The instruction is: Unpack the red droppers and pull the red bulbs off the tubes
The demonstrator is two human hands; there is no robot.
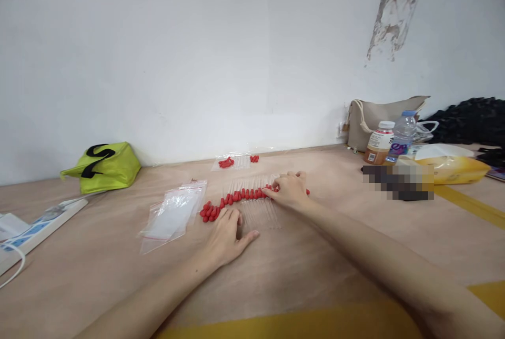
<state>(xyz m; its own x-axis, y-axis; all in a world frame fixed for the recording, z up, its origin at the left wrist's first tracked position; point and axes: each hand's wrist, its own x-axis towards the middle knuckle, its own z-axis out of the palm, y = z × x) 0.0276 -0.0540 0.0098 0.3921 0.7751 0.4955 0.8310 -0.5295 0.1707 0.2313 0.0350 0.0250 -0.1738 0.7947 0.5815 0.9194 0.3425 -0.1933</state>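
A row of clear glass droppers with red rubber bulbs (240, 196) lies across the wooden table. My left hand (228, 236) rests on the table at the near side of the row, fingers curled toward the red bulbs and thumb stretched out to the right. My right hand (290, 190) lies over the right end of the row, fingers bent down onto the bulbs. A stack of clear zip bags (173, 215) lies just left of the droppers. A filled bag of droppers (235, 162) sits farther back near the wall.
A lime green bag (103, 166) sits at the back left, a white power strip (37, 228) along the left edge. At the right stand a beige bag (379, 118), two bottles (390, 143), a yellow packet (453, 168) and dark cloth (469, 118).
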